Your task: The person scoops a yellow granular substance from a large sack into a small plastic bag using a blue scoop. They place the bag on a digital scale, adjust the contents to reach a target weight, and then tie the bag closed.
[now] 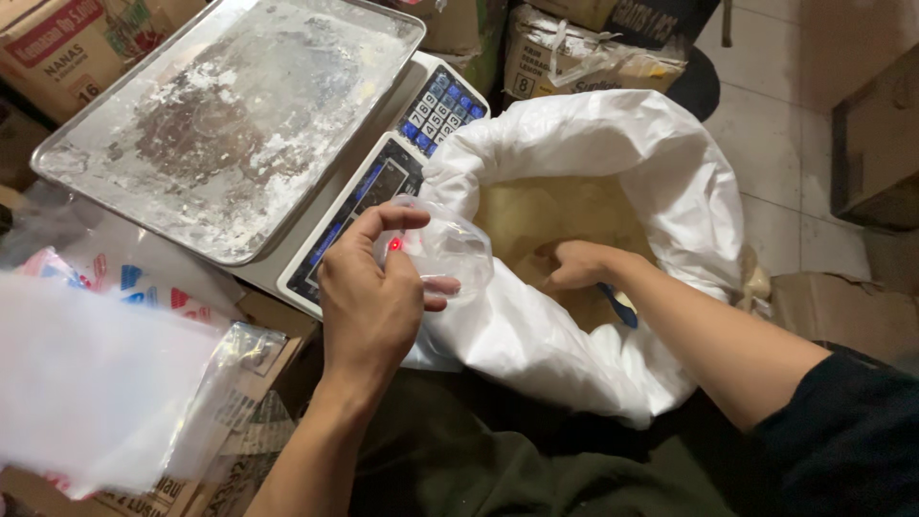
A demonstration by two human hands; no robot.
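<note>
My left hand pinches the mouth of a small clear plastic bag and holds it open beside a big white sack. The sack stands open and holds pale yellowish powder. My right hand reaches down into the sack with its fingers closed around a scoop with a blue handle; the scoop's bowl is hidden in the powder.
A digital scale with a flour-dusted steel tray stands to the left of the sack. Clear plastic bags lie on cardboard boxes at the lower left. More cardboard boxes stand behind the sack and at the right on the tiled floor.
</note>
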